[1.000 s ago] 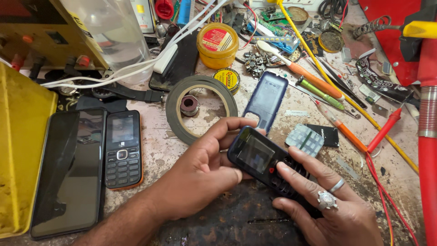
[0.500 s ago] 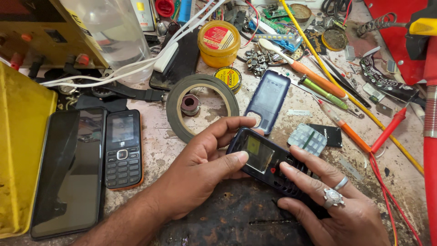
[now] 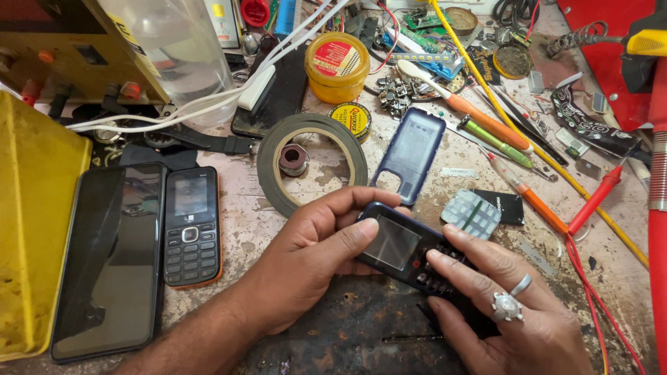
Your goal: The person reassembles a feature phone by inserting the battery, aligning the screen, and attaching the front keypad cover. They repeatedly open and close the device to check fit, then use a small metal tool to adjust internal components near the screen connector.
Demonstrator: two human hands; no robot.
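Black and keypad-fronted, the small phone (image 3: 410,253) sat gripped between both hands over the stained bench (image 3: 243,229). Left hand (image 3: 313,260) clasped its screen end, thumb on the glass, fingers curled over the top edge. Right hand (image 3: 511,312) held the keypad end, fingers laid on the keys. This looked like inspecting or pressing keys; next would need steady thumb pressure. Compared with a second earlier, the phone lay flatter and its screen had gone dull.
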